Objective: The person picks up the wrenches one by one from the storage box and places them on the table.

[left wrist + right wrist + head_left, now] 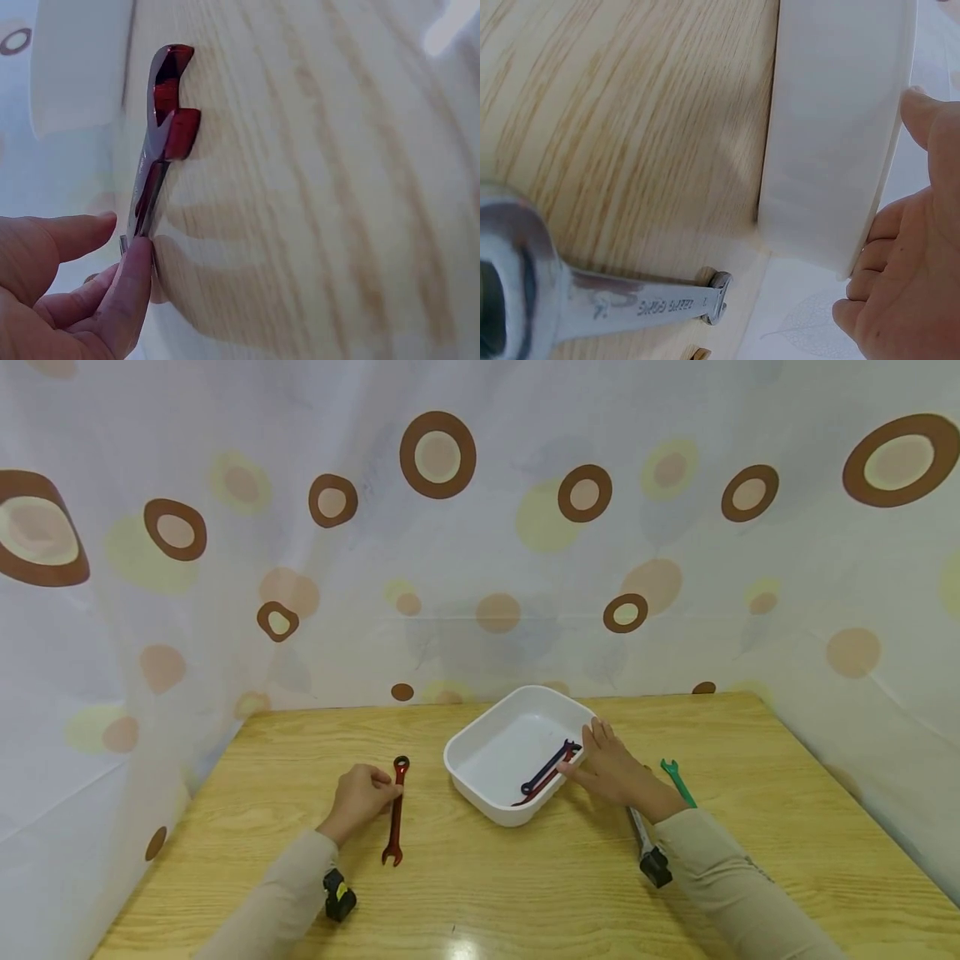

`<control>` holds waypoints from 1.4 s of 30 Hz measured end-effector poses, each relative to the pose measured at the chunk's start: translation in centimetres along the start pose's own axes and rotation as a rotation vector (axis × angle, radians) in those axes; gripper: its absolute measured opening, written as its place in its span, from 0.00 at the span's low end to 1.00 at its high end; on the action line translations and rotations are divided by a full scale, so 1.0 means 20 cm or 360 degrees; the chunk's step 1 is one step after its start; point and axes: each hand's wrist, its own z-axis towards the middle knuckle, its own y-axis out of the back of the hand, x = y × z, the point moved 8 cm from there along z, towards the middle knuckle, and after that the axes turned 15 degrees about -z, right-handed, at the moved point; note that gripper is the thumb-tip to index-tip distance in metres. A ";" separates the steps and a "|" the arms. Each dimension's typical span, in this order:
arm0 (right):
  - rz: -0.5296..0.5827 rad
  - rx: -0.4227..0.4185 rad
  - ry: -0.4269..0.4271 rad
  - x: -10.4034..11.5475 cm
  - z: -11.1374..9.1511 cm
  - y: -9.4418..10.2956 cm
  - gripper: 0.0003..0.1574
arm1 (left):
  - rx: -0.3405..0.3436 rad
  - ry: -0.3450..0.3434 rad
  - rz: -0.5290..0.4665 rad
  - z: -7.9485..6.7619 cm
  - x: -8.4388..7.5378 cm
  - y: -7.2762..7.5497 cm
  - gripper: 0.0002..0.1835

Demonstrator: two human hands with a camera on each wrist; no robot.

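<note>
A red combination wrench [397, 814] lies on the wooden table at left, its ring end away from me. My left hand [363, 797] is at its shaft; in the left wrist view a fingertip [138, 251] touches the shaft while the thumb stands a little apart. My right hand [611, 768] rests on the right rim of a white plastic container [491, 743], thumb over the edge. Inside the container lie a dark blue wrench [543, 768] and a red wrench [542, 789], the latter partly covered by the thumb.
Beside the right forearm lies a silver wrench [637, 300], partly hidden by the arm in the head view. Farther right is a green wrench [678, 782], its lower end behind the sleeve. A patterned cloth [495, 552] hangs behind the wooden table [465, 885].
</note>
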 end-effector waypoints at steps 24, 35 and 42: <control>0.0052 0.0016 0.0007 0.02 -0.02 0.02 0.57 | 0.0286 -0.0287 -0.0103 0.06 -0.51 -0.24 0.19; 0.0071 0.0016 0.0005 0.02 -0.02 0.03 0.56 | 0.0449 -0.0253 -0.0153 0.08 -0.56 -0.57 0.20; 0.0022 -0.0028 0.0022 0.01 -0.02 0.03 0.51 | 0.0471 -0.0255 -0.0150 0.09 -0.57 -0.76 0.19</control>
